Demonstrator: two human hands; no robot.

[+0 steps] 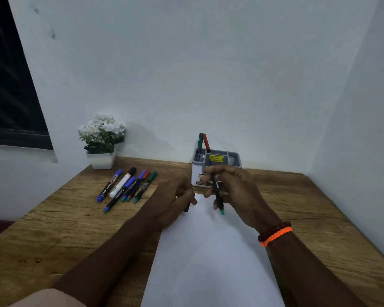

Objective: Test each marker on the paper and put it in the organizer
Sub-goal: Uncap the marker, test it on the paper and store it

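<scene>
Holding a dark marker [216, 191] over the top edge of the paper [208, 251], centre of the frame; teal end cap points down toward the sheet, other end runs up through the fingers toward the organizer [216, 167]. Right hand [233, 191] has thumb and fingers curled round the barrel. Left hand [177, 196] sits just left of it, fingers curled on a small dark piece, probably the cap, though too hidden to be sure.

Judgement: step in hand looks like the moment either side of the test stroke. Whether the writing tip is bare cannot be told; it is buried in the fingers. To do it well:
- turn the marker so the tip, not the teal end, meets the paper
- keep the stroke short and on the sheet, clear of the table [75, 218]
- steady the paper with the left hand, as it could slide
- press the cap on fully before dropping the marker in

Organizer stands just behind the right hand, upper centre, against the wall; a green and a red marker [205, 141] already stand in its left rear compartment. Short reach forward for the drop.

Untested markers [126, 188] lie in a loose row left of centre on the table, well apart from both hands, near a white potted plant [101, 138].
</scene>
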